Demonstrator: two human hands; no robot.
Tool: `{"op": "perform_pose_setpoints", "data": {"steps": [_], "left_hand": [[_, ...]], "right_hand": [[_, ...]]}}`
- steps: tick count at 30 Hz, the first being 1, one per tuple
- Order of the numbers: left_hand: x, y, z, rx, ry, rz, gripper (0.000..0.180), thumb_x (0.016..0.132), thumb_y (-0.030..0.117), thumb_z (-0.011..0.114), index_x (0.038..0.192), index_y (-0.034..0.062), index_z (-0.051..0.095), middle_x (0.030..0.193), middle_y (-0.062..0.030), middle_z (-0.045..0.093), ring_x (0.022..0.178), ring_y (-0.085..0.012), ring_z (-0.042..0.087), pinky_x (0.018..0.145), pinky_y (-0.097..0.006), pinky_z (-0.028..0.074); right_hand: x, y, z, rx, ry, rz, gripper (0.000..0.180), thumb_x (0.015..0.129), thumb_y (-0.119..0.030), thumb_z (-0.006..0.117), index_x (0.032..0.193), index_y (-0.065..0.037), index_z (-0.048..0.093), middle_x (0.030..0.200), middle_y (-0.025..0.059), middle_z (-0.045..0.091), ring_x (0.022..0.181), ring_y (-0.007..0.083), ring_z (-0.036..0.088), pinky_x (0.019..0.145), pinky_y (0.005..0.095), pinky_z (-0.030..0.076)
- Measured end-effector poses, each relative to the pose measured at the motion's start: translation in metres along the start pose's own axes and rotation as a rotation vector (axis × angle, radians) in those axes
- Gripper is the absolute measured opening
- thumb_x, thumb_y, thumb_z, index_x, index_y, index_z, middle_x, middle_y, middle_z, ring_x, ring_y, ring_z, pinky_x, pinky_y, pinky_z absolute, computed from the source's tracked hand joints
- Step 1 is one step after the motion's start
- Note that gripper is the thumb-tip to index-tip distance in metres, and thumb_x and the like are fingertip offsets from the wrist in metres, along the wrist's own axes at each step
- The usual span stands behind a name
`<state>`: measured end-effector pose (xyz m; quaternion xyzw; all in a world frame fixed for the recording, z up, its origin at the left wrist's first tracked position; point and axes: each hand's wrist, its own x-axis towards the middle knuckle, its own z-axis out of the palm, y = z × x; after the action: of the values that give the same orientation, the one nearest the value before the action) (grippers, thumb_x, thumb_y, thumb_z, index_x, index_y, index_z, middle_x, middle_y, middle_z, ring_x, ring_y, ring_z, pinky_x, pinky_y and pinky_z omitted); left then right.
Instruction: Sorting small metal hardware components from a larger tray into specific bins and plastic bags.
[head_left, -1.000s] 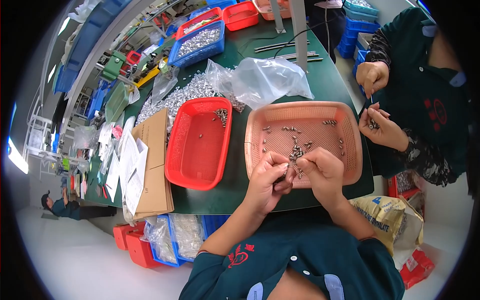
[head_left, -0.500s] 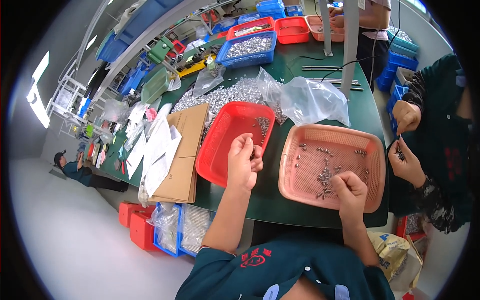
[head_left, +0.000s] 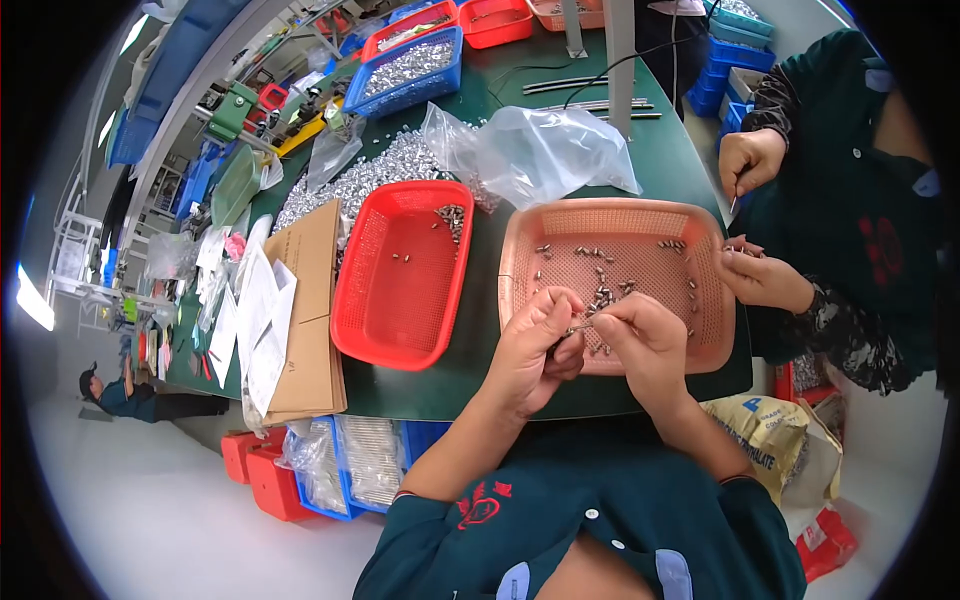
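Note:
Both hands meet over the front of a pink mesh basket point(head_left: 612, 212) that holds scattered small metal cylinders point(head_left: 600, 297). My left hand point(head_left: 535, 352) is closed, thumb against the bent fingers, around small dark metal parts that show only partly. Thumb and forefinger of my right hand point(head_left: 645, 348) pinch together at my left fingertips; whatever they grip is too small to make out. Left of the basket stands a red plastic basket point(head_left: 395, 290). A cluster of small metal parts point(head_left: 450, 220) lies at its far right, and a couple more lie mid-floor.
Behind the baskets are a pile of shiny metal pieces point(head_left: 385, 165), a clear plastic bag point(head_left: 550, 150) and a blue basket point(head_left: 410, 70) of pieces. Cardboard point(head_left: 305, 310) with papers lies left. At right, a co-worker's hands point(head_left: 755, 270) work close to the pink basket; a post point(head_left: 620, 70) rises behind.
My left hand has moved from over the red basket to the pink one and met my right hand. Two loose parts now show in the red basket's middle. The view has shifted right.

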<state>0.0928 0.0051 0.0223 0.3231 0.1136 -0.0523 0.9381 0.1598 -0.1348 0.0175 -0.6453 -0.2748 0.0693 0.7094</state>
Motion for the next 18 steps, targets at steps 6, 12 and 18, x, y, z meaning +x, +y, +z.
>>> {"op": "perform_pose_setpoints", "data": {"steps": [6,12,18], "left_hand": [[-0.001,-0.003,0.002,0.045,0.034,0.006,0.021,0.094,0.03,0.048,0.099,0.01,0.047,0.053,0.0012,0.037,0.044,-0.0063,0.03,0.042,-0.02,0.023],[0.0,-0.003,0.002,0.076,0.017,0.014,0.02,0.093,0.03,0.053,0.094,0.0103,0.048,0.056,0.0016,0.041,0.046,-0.0061,0.032,0.044,-0.02,0.024],[-0.001,-0.005,0.008,0.282,0.111,0.087,0.018,0.093,0.026,0.052,0.092,0.0089,0.048,0.056,0.0012,0.042,0.044,-0.0059,0.034,0.042,-0.02,0.025]], "right_hand": [[-0.002,-0.003,-0.004,-0.041,-0.012,-0.011,0.003,0.079,-0.002,0.065,0.078,0.0,0.063,0.068,0.0035,0.054,0.062,0.0103,0.049,0.056,0.0236,0.038],[0.001,-0.01,-0.006,-0.125,-0.031,-0.067,0.005,0.078,-0.004,0.067,0.076,0.0,0.063,0.066,0.0049,0.056,0.059,0.0124,0.051,0.054,0.0252,0.039],[0.003,-0.014,-0.01,-0.362,-0.1,-0.376,0.007,0.072,-0.006,0.07,0.075,-0.003,0.063,0.061,0.0076,0.053,0.054,0.0206,0.052,0.05,0.0298,0.04]]}}
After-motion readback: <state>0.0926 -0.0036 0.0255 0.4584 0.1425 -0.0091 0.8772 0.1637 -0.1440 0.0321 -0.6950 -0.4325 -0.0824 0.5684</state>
